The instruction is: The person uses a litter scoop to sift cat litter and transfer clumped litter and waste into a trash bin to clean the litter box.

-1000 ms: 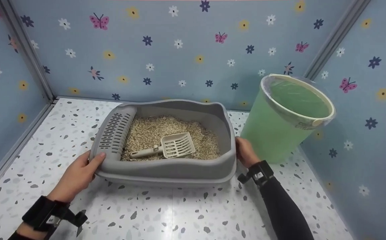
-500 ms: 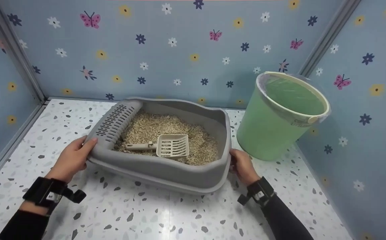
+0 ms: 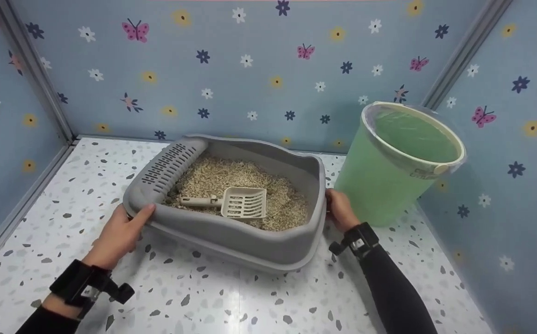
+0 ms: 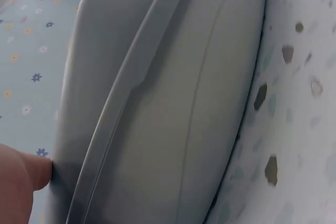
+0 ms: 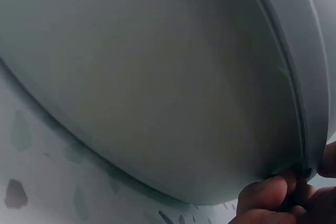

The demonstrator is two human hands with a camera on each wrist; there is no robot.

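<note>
Head view, litter box (image 3: 240, 239), green bin (image 3: 370, 185) alongside

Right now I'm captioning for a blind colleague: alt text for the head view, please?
A person's left hand and right hand hold a gray litter box at opposite ends. A beige slotted scoop lies on the litter inside; a green bin stands to the right.

Green bin (image 3: 373, 185) with clear liner (image 3: 410, 132), blue flowered walls (image 3: 231, 104), speckled white surface (image 3: 222, 304)
</note>
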